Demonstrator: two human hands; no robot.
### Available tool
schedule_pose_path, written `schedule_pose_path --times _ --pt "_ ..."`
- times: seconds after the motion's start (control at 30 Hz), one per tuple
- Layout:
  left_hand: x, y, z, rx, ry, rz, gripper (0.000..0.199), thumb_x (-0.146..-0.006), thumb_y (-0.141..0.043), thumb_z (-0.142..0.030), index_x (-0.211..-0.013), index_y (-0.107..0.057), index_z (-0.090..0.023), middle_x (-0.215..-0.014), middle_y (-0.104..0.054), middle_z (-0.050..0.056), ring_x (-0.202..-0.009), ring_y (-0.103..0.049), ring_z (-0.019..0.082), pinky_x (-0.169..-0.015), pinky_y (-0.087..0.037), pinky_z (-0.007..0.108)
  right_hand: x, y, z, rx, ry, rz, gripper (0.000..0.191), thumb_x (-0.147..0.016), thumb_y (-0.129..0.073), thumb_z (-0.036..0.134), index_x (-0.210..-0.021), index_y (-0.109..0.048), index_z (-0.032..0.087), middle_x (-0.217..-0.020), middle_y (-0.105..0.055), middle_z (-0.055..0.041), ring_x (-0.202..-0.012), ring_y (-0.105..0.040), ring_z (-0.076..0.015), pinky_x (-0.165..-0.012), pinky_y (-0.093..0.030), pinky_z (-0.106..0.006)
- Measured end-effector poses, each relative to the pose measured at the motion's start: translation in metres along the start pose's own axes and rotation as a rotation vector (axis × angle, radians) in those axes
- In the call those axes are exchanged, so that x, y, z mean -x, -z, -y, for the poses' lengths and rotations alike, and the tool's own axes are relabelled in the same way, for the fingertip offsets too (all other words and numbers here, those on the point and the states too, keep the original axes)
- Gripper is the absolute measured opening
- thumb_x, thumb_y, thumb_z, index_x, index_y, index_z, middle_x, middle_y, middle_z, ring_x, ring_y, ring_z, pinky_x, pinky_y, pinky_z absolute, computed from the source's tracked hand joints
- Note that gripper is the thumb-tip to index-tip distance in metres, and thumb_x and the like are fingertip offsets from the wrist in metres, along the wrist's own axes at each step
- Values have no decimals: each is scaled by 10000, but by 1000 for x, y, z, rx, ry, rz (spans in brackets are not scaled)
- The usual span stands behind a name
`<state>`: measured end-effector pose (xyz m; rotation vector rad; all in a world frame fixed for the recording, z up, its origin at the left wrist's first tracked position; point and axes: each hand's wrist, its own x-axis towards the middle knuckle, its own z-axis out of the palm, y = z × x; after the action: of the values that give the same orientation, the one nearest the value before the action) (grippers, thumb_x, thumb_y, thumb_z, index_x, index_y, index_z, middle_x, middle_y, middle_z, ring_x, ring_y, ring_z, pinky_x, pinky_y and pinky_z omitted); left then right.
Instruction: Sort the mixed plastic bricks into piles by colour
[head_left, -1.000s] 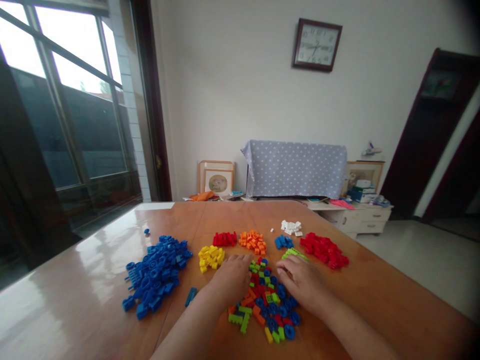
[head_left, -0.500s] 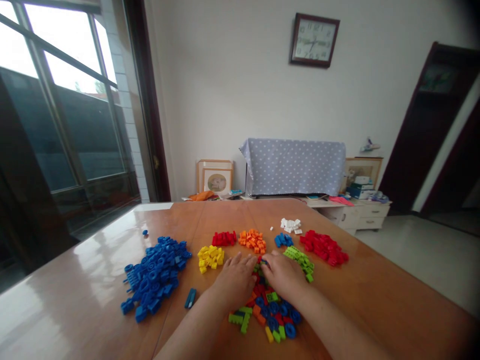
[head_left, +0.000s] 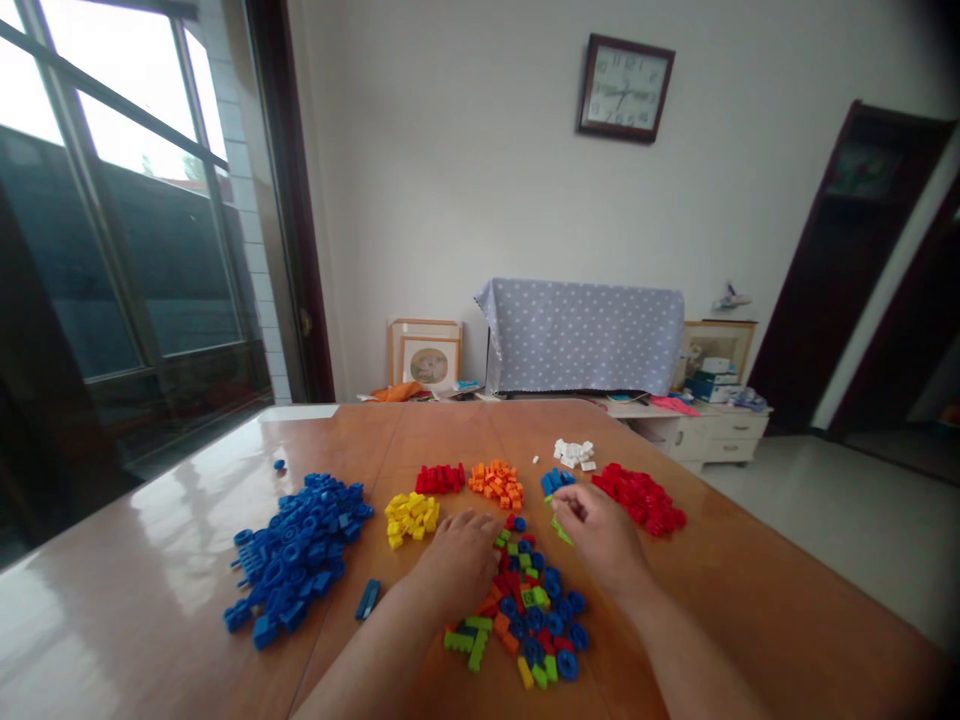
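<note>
The table (head_left: 435,430) bears mixed bricks (head_left: 535,598) beside the left hand (head_left: 461,562).

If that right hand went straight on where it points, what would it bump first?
Probably the small blue pile, just beyond the right hand, though depth is hard to judge.

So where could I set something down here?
The tabletop is bare right of the right hand, nearer than the larger red pile, and left of the big blue pile. Beside the left hand, mixed bricks crowd it.
</note>
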<state>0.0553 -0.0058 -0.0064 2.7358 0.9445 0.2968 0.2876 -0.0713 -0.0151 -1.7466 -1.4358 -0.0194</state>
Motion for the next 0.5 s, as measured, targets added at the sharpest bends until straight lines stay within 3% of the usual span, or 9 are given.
schedule_pose_path --times 0.1,0.23,0.4,0.5 --pt "0 7 -4 -8 -11 -7 412 -926 -419 -276 -1284 -617 -232 -1295 -635 112 -1243 -532 303 -1090 -390 467 -9 22 -37 -105 -164 -69 317 -866 -529 448 -897 -704 184 -765 -727 -44 -697 -652 -197 -615 -458 -273" --pt "-1 12 -7 -16 -9 -11 380 -928 -421 -280 -1232 -644 -235 -1208 -654 120 -1146 -571 298 -1021 -432 454 -11 37 -68 -135 -188 75 244 -791 -580 396 -779 -709 190 -656 -715 -26 -621 -634 -187 -579 -447 -265" --pt "-1 11 -6 -14 -20 -19 348 -923 -436 -275 -1193 -652 -241 -1186 -651 113 -1133 -568 292 -1009 -428 441 -2 36 -70 -107 -216 231 204 -761 -595 364 -691 -690 197 -526 -654 -1 -517 -580 -158 -519 -395 -241" --pt "-1 9 -4 -19 -23 -24 336 -925 -434 -269 -1179 -652 -241 -1182 -649 110 -1132 -566 287 -1012 -422 434 2 33 -68 -53 -188 214 194 -748 -608 357 -650 -675 204 -502 -641 8 -487 -563 -147 -506 -382 -234"
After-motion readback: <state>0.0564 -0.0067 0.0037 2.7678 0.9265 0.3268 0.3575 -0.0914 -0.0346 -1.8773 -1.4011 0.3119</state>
